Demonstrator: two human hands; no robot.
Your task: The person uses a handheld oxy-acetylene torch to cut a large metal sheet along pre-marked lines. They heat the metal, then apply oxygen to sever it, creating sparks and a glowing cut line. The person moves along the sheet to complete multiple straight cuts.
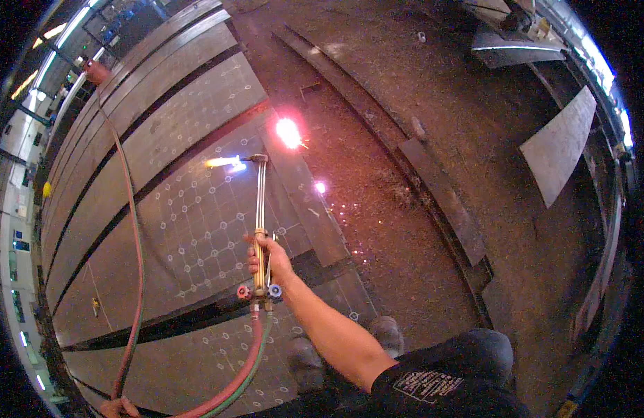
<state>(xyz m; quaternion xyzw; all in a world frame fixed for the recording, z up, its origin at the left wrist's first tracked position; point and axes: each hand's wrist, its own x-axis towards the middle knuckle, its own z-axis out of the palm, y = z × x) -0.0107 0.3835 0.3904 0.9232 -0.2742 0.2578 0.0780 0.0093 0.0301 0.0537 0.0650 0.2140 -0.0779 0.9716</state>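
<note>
My right hand (pixel 269 258) is wrapped round the brass body of a cutting torch (pixel 260 198). Its long tubes point away from me, and the bent head burns with a yellow and blue flame (pixel 228 163) directed left over a steel plate (pixel 210 230) marked with chalk circles and grid lines. A red and a blue valve knob sit just below my grip. Red and green hoses (pixel 252 355) curve from the torch's rear to the lower left, where my left hand (pixel 120 407), partly cut off by the picture's edge, is closed on the hose.
Long dark gaps separate several steel plates. A brilliant pink-white glow (pixel 289 132) and sparks lie along the plate's right edge. My boots (pixel 386 336) are near the plate's edge. To the right are a steel beam (pixel 440 188) and a cut plate piece (pixel 562 146). A red container (pixel 95 72) stands far left.
</note>
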